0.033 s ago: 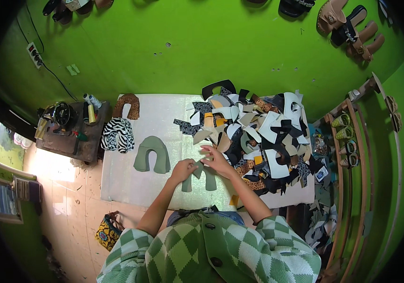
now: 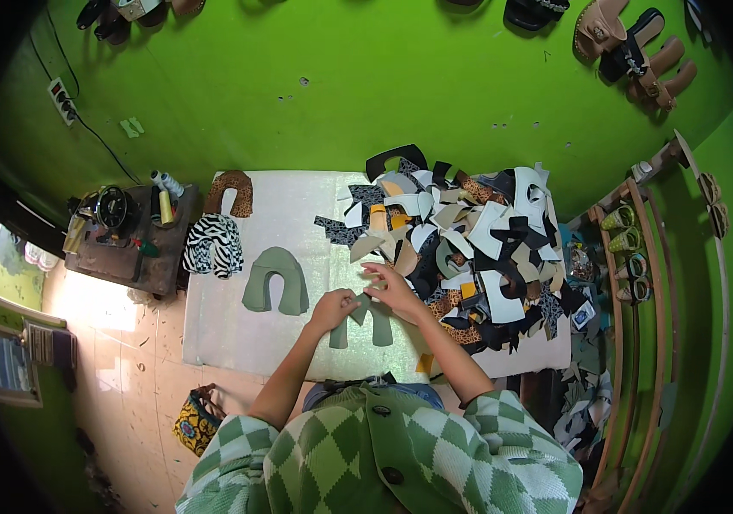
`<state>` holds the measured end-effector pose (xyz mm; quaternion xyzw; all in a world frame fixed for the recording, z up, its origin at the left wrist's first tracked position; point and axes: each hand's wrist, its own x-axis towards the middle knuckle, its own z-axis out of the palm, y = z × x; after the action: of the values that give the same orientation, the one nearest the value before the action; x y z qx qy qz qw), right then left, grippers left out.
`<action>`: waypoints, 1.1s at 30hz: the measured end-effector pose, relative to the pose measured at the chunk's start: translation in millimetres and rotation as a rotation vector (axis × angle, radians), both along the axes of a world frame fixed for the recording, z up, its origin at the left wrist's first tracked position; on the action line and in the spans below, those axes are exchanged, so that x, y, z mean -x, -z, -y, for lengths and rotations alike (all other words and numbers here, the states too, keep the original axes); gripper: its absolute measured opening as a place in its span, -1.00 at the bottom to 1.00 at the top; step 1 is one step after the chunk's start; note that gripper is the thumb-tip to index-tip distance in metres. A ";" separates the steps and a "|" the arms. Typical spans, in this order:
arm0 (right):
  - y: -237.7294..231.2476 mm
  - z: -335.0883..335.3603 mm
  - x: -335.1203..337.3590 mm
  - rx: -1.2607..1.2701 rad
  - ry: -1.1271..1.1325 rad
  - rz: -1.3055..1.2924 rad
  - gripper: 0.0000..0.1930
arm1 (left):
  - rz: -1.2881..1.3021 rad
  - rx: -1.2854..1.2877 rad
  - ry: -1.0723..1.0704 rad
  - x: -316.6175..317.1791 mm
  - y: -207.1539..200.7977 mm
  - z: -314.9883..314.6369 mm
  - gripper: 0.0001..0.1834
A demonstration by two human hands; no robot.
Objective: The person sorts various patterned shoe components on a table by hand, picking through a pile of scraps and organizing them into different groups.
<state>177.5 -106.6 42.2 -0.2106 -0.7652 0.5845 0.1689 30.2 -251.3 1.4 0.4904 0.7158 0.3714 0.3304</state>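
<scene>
My left hand [image 2: 332, 310] pinches the edge of a small grey-green pointed piece [image 2: 361, 308], thumb against bent fingers. Close by on the right, my right hand [image 2: 395, 295] has its fingers spread, with the thumb at the top of the same piece. Under both hands lies a grey-green arch-shaped cutout [image 2: 381, 330]; its two legs point toward me and its top is partly hidden. Left of my hands rests a pile of matching green arch-shaped cutouts [image 2: 265, 270]. Behind that, zebra-print cutouts [image 2: 212, 236] and leopard-print arch cutouts [image 2: 242, 184] are laid at the table's left edge.
A large heap of mixed scraps [image 2: 461, 248] covers the right of the white table [image 2: 238, 343]. To the left stands a small dark bench [image 2: 118, 261] with thread spools [image 2: 166, 206]. A wooden rack [image 2: 653, 300] with sandals is at the right; a patterned bag [image 2: 195, 424] sits on the floor.
</scene>
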 end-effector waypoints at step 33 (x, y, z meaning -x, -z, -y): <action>90.9 19.4 -13.0 -0.115 0.299 0.339 -0.86 | 0.576 0.046 -0.365 1.6 69.4 4.2 -0.80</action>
<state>190.5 -126.0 -48.7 -0.4070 -0.7748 0.4647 0.1344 28.6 -255.5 -68.0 0.2215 0.6771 0.5316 0.4580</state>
